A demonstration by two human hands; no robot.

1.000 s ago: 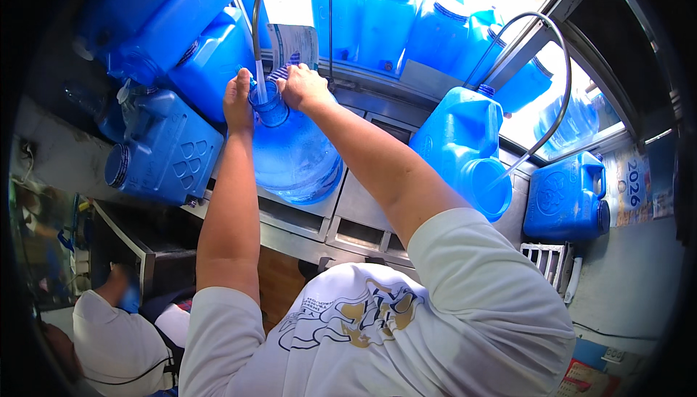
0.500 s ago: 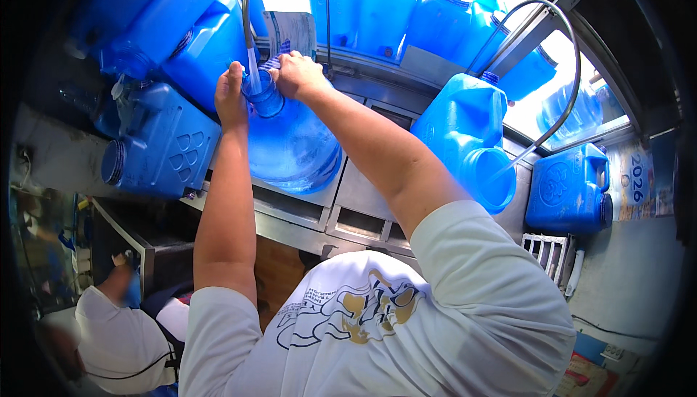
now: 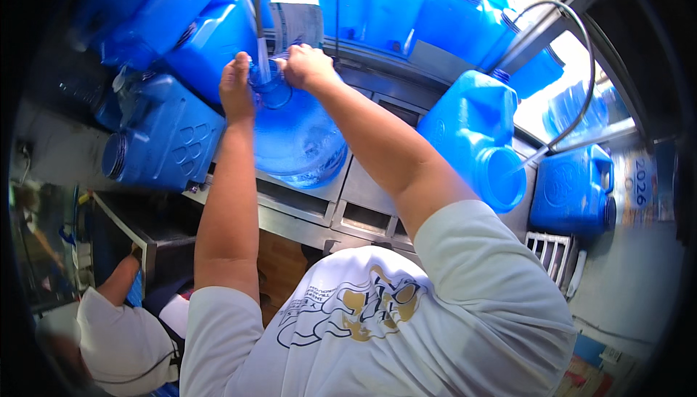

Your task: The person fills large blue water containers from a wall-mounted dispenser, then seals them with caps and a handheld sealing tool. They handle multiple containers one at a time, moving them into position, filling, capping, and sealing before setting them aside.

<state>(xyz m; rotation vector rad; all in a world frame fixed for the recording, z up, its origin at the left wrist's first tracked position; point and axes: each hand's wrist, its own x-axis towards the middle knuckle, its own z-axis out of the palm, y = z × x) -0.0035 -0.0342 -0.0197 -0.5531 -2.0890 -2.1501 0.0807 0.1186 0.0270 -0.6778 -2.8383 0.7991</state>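
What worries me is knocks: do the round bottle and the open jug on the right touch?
Apart: the head view shows metal counter between the round bottle and the open jug.

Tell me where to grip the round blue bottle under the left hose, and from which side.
Probably the neck, from its left and right: it stands narrow above the bottle's broad, rounded body, while the hose comes down into the mouth from above.

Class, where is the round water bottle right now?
In the head view, the round water bottle stands left of centre on the metal counter, its neck between left hand and right hand.
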